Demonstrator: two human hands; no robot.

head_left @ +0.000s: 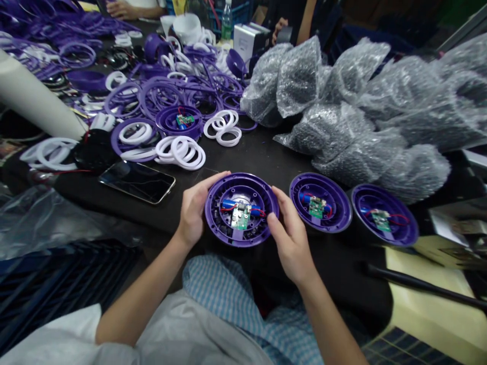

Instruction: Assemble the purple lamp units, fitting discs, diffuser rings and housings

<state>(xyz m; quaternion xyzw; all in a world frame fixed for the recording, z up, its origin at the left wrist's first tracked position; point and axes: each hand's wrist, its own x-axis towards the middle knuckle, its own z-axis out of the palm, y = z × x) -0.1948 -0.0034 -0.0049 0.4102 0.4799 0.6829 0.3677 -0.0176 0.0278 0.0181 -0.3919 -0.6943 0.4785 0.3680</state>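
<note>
2 hands, left [197, 212] and right [291, 235], hold a purple round housing [224, 226], fingers [216, 178] spread around its rim.

Black desk [262, 157] fills mid-frame; blue crate [236, 15] at far side; dark slatted crate [64, 284] lower left; pale floor [429, 299] lower right; dim light.

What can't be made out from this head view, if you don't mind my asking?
Head view:
Markings on the circuit board in the purple housing: too small to read.
Underside of that housing: hidden by the housing itself, held between the left hand and right hand.
Contents of the bubble wrap: obscured by the wrap.
Co-worker's forearm: cut off by the top edge.
</note>
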